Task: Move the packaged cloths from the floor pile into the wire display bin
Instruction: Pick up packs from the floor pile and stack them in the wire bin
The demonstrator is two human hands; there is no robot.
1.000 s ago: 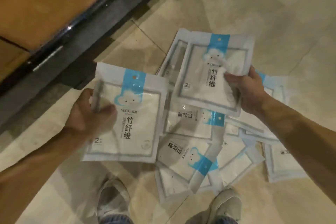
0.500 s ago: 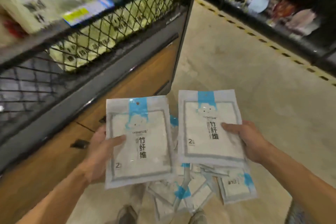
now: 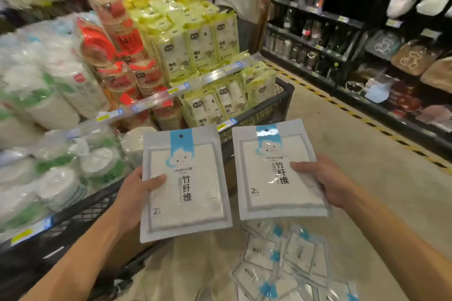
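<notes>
1. Left hand (image 3: 133, 197) grips one cloth pack (image 3: 186, 183) by its left edge, thumb on front.
2. Right hand (image 3: 325, 179) grips a second pack (image 3: 274, 173) by its right edge.
3. Both packs are held up beside the wire bin (image 3: 276, 105).
4. Remaining pile (image 3: 291, 266) lies on the floor (image 3: 367, 154) below.

Two cloth packs are held side by side above the floor: the left pack (image 3: 186, 183) in the left hand (image 3: 135, 195), the right pack (image 3: 281, 171) in the right hand (image 3: 322, 178). The floor pile (image 3: 288, 266) lies below them; the wire bin (image 3: 264, 110) stands ahead and left, shelves (image 3: 367, 32) far right.
</notes>
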